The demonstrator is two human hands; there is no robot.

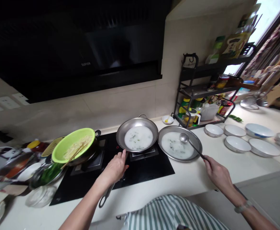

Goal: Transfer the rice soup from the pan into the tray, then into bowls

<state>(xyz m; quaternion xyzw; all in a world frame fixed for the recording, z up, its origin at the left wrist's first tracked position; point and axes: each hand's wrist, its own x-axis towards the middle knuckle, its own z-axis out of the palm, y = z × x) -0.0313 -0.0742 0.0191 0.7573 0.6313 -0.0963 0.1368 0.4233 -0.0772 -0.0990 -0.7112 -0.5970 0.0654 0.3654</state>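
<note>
My left hand [115, 168] is closed around the upper handle of a steel frying pan [121, 129] on the black stove [142, 172], its index finger near the rim. White, milky liquid with green bits [138, 138] lies in this pan. My right hand [218, 172] grips the dark handle of a metal ladle [184, 137]. The ladle's round bowl is at the surface of similar white liquid in a second steel pan [197, 140], which stands on the white counter just right of the stove and close beside the first pan.
A green colander [56, 150] with noodles and chopsticks [73, 156] sits on a pot at left. Several white bowls [237, 144] stand at right. Behind are a small dish [167, 119] and a black spice rack [190, 88]. A range hood [82, 48] overhangs the stove.
</note>
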